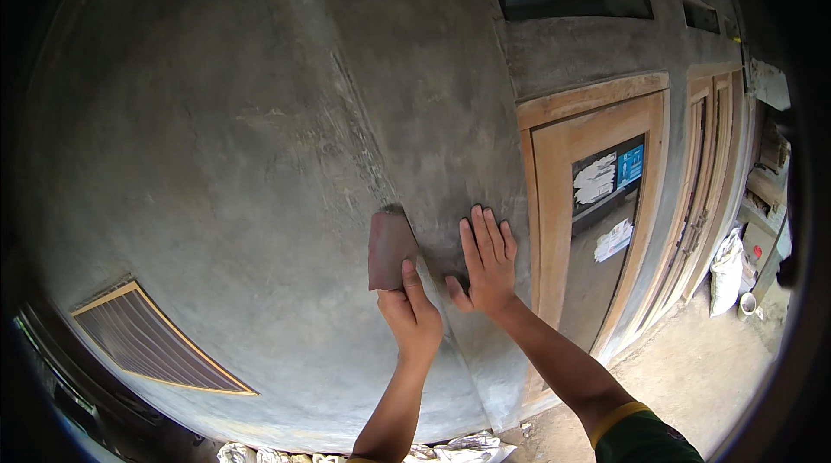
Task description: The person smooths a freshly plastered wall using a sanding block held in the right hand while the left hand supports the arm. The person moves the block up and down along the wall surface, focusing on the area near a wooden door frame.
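Grey plaster wall [234, 229] is filling most of the view, with a wooden door [550, 169] standing at its right edge and a framed striped panel [164, 346] sitting toward its lower left corner. A vertical seam [357, 121] is running down the wall from its top edge, and the brown abrasive-looking sheet [389, 247] is lying over this seam, below the wall's middle. Smoothing of the wall appears to be only partly done: broad areas either side are looking fairly even, whereas the seam above the sheet is showing rough, pale streaks that seem to be left for treatment. How finished the covered stretch is cannot be told.

The left hand [410, 320] is reaching up from the lower edge, its thumb pressing the sheet's near face and its other fingers, mostly hidden, apparently gripping from behind. The right hand [489, 268] is resting palm-first on the wall between seam and door, its fingers pointing upward and slightly spread, its thumb standing apart.
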Available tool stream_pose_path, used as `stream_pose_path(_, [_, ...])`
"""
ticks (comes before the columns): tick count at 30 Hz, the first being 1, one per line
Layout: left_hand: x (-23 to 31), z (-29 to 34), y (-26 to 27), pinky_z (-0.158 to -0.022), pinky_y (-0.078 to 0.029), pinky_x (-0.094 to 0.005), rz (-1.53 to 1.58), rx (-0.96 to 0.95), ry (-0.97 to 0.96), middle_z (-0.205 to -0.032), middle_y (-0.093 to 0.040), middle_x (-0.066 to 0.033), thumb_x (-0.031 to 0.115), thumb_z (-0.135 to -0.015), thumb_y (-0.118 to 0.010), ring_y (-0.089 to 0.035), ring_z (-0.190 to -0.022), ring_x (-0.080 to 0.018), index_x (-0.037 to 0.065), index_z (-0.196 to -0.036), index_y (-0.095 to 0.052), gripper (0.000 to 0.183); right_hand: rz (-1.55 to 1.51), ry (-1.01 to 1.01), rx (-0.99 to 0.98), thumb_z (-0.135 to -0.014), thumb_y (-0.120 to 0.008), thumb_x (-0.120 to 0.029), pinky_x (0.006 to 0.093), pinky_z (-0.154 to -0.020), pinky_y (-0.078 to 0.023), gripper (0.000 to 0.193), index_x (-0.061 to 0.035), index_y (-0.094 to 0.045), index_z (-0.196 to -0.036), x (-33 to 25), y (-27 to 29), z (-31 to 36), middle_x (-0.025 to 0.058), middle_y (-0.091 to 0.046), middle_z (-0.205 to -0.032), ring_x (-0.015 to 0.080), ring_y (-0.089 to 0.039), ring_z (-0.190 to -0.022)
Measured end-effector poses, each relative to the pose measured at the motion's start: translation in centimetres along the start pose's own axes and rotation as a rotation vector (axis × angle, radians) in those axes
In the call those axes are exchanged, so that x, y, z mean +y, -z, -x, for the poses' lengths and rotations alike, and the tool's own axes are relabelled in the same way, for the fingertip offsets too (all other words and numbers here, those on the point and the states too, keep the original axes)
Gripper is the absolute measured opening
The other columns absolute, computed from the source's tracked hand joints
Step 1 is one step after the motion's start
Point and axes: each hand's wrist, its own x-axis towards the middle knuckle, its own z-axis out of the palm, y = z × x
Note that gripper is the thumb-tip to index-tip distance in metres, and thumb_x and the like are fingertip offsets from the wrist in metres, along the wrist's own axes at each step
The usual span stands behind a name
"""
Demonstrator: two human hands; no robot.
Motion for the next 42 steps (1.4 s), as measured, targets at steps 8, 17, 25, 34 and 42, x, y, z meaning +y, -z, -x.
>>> stream_pose_path(8, [-0.2, -0.4, 0.7, -0.069, -0.046, -0.032, -0.153, -0.218, 0.088, -0.092, -0.066, -0.0125, 0.012, -0.107, -0.053, -0.058, -0.078, -0.0163, -0.005, -0.11, -0.062, 0.02, -0.008, 0.009, 0.011, -0.081, -0.054, -0.042, 0.0525, -0.125, -0.015, 0.085, 0.0039, -0.045, -0.152, 0.1, 0.0, 0.0, 0.0249, -0.039, -0.162, 0.0365, -0.033, -0.153])
stream_pose_path(17, [-0.9, 0.5, -0.3, -0.055, -0.03, -0.0252, 0.055, -0.121, 0.158, -0.069, -0.051, 0.0024, 0.018, -0.111, -0.051, -0.039, -0.062, -0.0051, -0.001, -0.096, -0.058, 0.025, 0.018, 0.029, 0.033, -0.079, -0.055, -0.041, 0.0538, -0.125, -0.015, 0.087, 0.0061, -0.045, -0.151, 0.2, -0.3, 0.0, 0.0275, -0.037, -0.162, 0.0388, -0.032, -0.153])
stream_pose_path(25, [-0.1, 0.6, -0.6, -0.051, -0.03, -0.0268, -0.037, -0.066, 0.137, -0.063, -0.048, 0.0007, 0.014, -0.11, -0.049, -0.037, -0.058, -0.0049, -0.002, -0.094, -0.057, 0.024, 0.056, 0.053, 0.026, -0.08, -0.055, -0.041, 0.0586, -0.122, -0.016, 0.091, 0.0087, -0.038, -0.154, 0.6, -0.7, 0.2, 0.0317, -0.033, -0.162, 0.0448, -0.028, -0.153])
stream_pose_path(34, [0.2, 1.0, -0.5, -0.059, -0.049, -0.0368, -0.102, -0.153, 0.036, -0.12, -0.058, -0.0272, 0.0, -0.104, -0.049, -0.064, -0.069, -0.0295, -0.006, -0.095, -0.051, 0.011, 0.11, 0.04, 0.002, -0.089, -0.049, -0.044, 0.0602, -0.122, -0.015, 0.087, 0.0088, -0.033, -0.156, 0.5, -0.8, 0.2, 0.0321, -0.028, -0.164, 0.0458, -0.025, -0.154])
stream_pose_path(42, [-0.3, 1.0, -0.5, -0.059, -0.047, -0.0347, 0.005, -0.167, 0.14, -0.103, -0.057, -0.0209, 0.0, -0.105, -0.047, -0.058, -0.07, -0.0222, -0.004, -0.093, -0.048, 0.013, 0.102, 0.045, 0.009, -0.093, -0.047, -0.044, 0.0601, -0.123, -0.016, 0.084, 0.0088, -0.031, -0.157, 0.3, -0.5, -0.2, 0.032, -0.027, -0.165, 0.0466, -0.024, -0.154])
